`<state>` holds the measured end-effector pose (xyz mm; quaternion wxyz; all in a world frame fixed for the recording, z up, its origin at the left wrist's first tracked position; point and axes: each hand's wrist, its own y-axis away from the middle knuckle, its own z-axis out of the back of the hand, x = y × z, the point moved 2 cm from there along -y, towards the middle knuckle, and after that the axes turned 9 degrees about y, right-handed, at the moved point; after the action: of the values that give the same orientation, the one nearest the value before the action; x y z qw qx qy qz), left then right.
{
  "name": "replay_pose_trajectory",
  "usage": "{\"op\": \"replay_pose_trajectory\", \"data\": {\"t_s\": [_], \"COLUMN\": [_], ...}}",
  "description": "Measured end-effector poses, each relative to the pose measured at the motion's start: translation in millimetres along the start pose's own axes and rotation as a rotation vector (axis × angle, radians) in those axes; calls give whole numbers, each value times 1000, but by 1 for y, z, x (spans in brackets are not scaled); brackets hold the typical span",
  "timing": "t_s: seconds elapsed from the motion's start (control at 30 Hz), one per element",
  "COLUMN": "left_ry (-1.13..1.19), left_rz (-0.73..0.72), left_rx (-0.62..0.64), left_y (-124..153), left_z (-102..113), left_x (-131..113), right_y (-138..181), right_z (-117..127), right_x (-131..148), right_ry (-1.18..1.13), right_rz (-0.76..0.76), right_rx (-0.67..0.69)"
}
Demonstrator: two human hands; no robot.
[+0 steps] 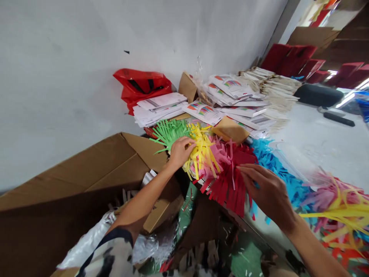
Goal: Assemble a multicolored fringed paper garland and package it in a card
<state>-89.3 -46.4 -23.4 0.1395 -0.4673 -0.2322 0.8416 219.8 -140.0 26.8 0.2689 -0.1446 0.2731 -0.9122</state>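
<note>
Fringed paper tassels lie in a row along the table edge. My left hand [181, 152] is closed, its fingertips pressed together on the yellow paper tassel [203, 150]. The green paper tassel [170, 132] lies just behind that hand, and the pink paper tassel [221, 152] is to the right of the yellow one. My right hand [266, 188] is in a pinch over the right side of the red paper tassel [230, 188]; whatever is between its fingertips is too small to make out. A blue paper tassel [268, 157] lies beyond my right hand.
An open cardboard box [95, 173] stands at the left, with clear plastic [92, 238] inside. Printed white packets [230, 86], a red plastic bag [144, 86] and brown envelopes [230, 130] lie against the wall. Loose pink and yellow strips [340, 213] and a black-handled tool [338, 118] are at right.
</note>
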Motion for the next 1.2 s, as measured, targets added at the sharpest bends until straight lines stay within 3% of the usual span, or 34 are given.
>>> {"op": "replay_pose_trajectory", "data": {"t_s": [0.2, 0.3, 0.4, 0.5, 0.6, 0.87, 1.03, 1.1, 1.2], "left_ry": [150, 220, 308, 383, 456, 552, 577, 613, 639], "left_rz": [-33, -32, -34, -60, -124, -430, -430, -415, -475], "left_rx": [24, 22, -78, -153, -147, -4, 255, 394, 513], "left_y": [-24, -40, -60, -80, -95, -106, -79, -66, -51], "left_z": [13, 20, 26, 28, 25, 27, 25, 17, 5], "left_x": [-4, -10, -17, -30, -53, -152, -211, -231, -256], "right_y": [-71, -83, -82, -76, -73, -59, -40, -34, -23], "right_z": [-58, -66, -62, -50, -35, 25, 79, 98, 118], "right_x": [34, 43, 45, 40, 35, 29, 23, 17, -2], "right_ry": [-117, -143, -128, -97, -84, -160, -361, -579, -904], "right_rz": [61, 49, 36, 0, -45, -184, -178, -183, -324], "right_rx": [82, 56, 38, 14, -33, -355, -526, -518, -486]}}
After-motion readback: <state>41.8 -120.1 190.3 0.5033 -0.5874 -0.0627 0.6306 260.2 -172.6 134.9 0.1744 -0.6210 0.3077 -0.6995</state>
